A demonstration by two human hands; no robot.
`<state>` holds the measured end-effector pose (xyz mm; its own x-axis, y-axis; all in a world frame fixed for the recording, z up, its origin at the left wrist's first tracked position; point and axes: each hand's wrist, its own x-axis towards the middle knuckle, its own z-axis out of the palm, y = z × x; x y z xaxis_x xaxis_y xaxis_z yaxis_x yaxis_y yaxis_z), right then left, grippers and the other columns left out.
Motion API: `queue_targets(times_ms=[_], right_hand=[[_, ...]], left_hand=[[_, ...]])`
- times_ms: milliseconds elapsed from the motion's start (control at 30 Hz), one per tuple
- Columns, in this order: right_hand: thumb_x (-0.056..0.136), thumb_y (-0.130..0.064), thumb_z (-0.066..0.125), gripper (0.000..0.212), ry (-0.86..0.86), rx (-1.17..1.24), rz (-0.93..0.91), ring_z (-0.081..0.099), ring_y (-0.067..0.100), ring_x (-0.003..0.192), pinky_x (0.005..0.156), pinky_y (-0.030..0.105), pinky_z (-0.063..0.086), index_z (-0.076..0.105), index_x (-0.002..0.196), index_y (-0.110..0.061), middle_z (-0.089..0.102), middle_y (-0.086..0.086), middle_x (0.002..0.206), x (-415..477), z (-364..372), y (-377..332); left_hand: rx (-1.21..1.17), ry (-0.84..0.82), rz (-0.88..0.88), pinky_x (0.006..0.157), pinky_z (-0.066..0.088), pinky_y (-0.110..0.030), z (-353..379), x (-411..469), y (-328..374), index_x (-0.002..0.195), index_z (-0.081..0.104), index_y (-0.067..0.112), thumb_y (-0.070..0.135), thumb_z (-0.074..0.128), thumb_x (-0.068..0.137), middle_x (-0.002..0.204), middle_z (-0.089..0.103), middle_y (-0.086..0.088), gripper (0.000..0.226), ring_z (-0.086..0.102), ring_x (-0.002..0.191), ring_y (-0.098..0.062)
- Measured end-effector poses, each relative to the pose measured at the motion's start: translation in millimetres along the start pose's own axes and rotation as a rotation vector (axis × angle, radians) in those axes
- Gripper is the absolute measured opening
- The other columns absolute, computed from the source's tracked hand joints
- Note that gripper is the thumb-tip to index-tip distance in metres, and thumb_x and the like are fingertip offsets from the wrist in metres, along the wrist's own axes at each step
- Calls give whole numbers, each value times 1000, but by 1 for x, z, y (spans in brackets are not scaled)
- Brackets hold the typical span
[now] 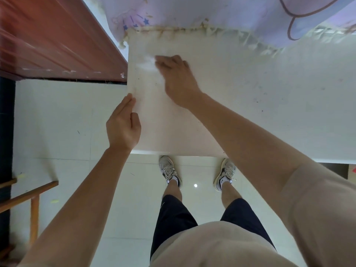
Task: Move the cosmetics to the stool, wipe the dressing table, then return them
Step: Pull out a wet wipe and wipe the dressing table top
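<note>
White tabletop (240,97): bare surface, faint dark specks. Left hand (123,128) at the tabletop's left edge, fingers (125,106) straight and together, released, touching the edge. Right hand (178,81) over the tabletop's far left part, on a white cloth (147,63). Blurred, so cannot tell whether its fingers (163,62) grasp the cloth or press flat. Red-brown panel (57,39) adjoins the tabletop's left side.
</note>
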<state>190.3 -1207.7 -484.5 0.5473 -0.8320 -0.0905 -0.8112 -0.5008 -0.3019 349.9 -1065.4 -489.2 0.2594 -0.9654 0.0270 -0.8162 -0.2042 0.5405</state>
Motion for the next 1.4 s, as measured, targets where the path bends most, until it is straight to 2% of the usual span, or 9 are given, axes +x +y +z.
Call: queue_targets(times_ms=[233, 367, 567, 700, 867, 967, 1167, 1300, 1400], right_hand=[[88, 6, 44, 42, 191, -130, 579, 45, 32, 116, 92, 36, 39, 51, 128, -6, 42, 12, 139, 10, -12, 63], [87, 7, 41, 58, 171, -175, 417, 39, 36, 128, 102, 41, 35, 40, 143, -6, 35, 16, 149, 69, 6, 8], [86, 11, 41, 62, -49, -136, -298, 42, 30, 123, 100, 35, 35, 56, 138, -19, 52, 0, 134, 75, 30, -59], [79, 14, 38, 63, 138, 80, -86, 49, 33, 116, 97, 33, 40, 65, 129, -12, 61, 6, 127, 54, 17, -26], [85, 7, 39, 61, 232, -45, 414, 46, 30, 117, 97, 32, 37, 56, 136, -21, 52, 7, 131, 54, 4, 13], [82, 6, 39, 67, 112, -165, 246, 44, 34, 118, 96, 37, 34, 43, 145, -15, 45, 12, 135, 39, 20, -21], [88, 2, 47, 47, -22, -63, -191, 51, 32, 110, 92, 37, 33, 66, 127, -17, 58, 8, 124, 9, 29, -76], [85, 0, 46, 43, 279, 59, 73, 56, 36, 98, 87, 45, 46, 72, 117, -12, 61, 14, 110, -18, -9, -18], [88, -9, 44, 43, 298, -42, 473, 52, 36, 109, 97, 42, 38, 68, 123, -16, 56, 14, 118, -55, -29, 51]], left_hand=[[-38, -34, 10, 100, 45, -32, 5, -15, -20, 133, 56, -2, -3, 47, 91, 143, 50, -14, 43, 54, 127, -25], [-27, -57, 71, 96, 47, -28, 6, -16, -27, 135, 54, 0, 1, 42, 89, 145, 48, -13, 48, 55, 125, -22], [-72, -78, 65, 93, 52, -32, 4, -15, -30, 135, 54, -1, 7, 38, 90, 145, 48, -14, 49, 56, 125, -23], [-88, -119, 94, 83, 57, -41, -1, -14, -31, 135, 53, -4, 9, 37, 91, 146, 47, -17, 49, 60, 121, -28], [-129, -139, 134, 76, 57, -41, -3, -13, -39, 136, 51, -5, 12, 34, 92, 147, 44, -19, 50, 66, 103, -34], [-134, -148, 121, 74, 56, -39, -2, -13, -40, 138, 49, -3, 14, 32, 92, 149, 42, -18, 52, 67, 97, -35], [-61, -252, 55, 106, 41, -41, -10, -13, -35, 147, 39, 3, 16, 32, 94, 157, 31, -12, 55, 35, 142, -27], [102, -272, 11, 113, 29, -46, -7, -19, -28, 151, 31, 8, 27, 24, 101, 161, 21, -7, 55, 18, 149, -26], [143, -230, -9, 115, 24, -49, 0, -31, -13, 149, 35, 8, 24, 27, 103, 162, 20, -8, 49, 15, 150, -27]])
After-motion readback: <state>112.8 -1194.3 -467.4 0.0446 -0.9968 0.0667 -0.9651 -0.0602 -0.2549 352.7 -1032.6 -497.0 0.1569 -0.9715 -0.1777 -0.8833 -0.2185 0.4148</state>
